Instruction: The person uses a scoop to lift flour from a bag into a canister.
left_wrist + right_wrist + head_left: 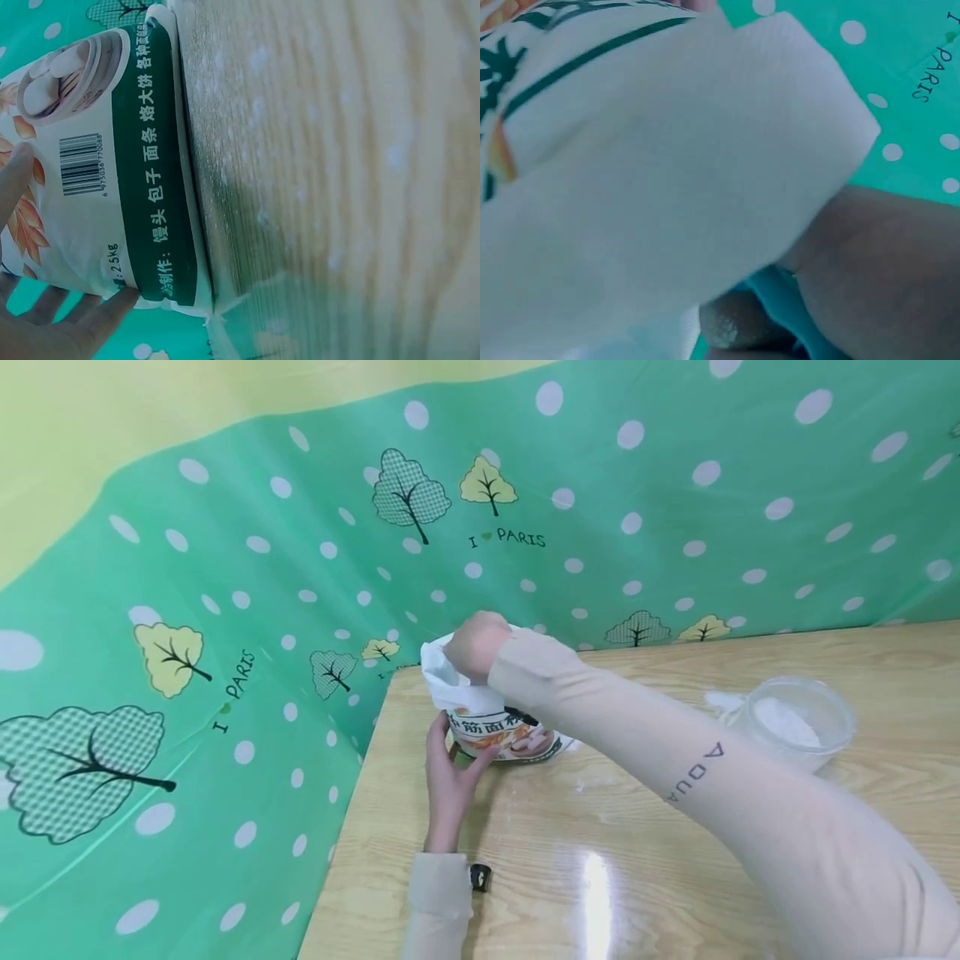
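A white flour bag (480, 727) with green and orange print stands upright at the table's far left, its top pulled open. My left hand (453, 768) holds its lower left side, thumb (15, 180) across the printed front and fingers (82, 319) spread along the side. My right hand (477, 645) is at the bag's mouth, its fingers partly hidden. In the right wrist view, the white bag rim (780, 112) covers part of that hand, whose thumb and finger close on a blue handle-like strip (787, 307); its far end is hidden.
A clear round container (832, 731) holding white powder stands to the right, with something white (723, 700) at its left side. White specks (259, 56) lie on the wooden table (540, 877). A green dotted cloth (525, 452) hangs behind and along the left.
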Tool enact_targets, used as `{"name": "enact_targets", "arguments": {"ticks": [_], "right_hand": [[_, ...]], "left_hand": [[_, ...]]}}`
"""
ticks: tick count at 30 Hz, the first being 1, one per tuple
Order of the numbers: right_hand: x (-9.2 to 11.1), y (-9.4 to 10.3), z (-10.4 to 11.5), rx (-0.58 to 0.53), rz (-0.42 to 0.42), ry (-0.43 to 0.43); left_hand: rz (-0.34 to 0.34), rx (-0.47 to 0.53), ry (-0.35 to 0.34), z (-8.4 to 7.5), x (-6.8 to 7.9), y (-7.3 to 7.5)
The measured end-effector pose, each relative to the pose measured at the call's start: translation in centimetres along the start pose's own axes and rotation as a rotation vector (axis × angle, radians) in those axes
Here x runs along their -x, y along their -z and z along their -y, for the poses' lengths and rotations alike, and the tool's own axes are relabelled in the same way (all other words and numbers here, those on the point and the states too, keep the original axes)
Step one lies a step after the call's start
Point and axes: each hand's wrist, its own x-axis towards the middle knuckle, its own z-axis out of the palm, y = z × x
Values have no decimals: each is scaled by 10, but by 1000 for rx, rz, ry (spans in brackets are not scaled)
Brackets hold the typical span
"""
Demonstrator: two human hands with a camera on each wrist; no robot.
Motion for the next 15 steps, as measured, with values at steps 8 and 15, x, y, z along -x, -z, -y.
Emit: {"name": "enact_targets", "arguments": {"ticks": [8, 15], "right_hand": [[-7, -22, 2, 43, -229, 49], [-3, -29, -4, -60, -269, 42]], "left_hand": [[1, -46, -15, -4, 2, -2], [3, -47, -3, -2, 2, -3]]}}
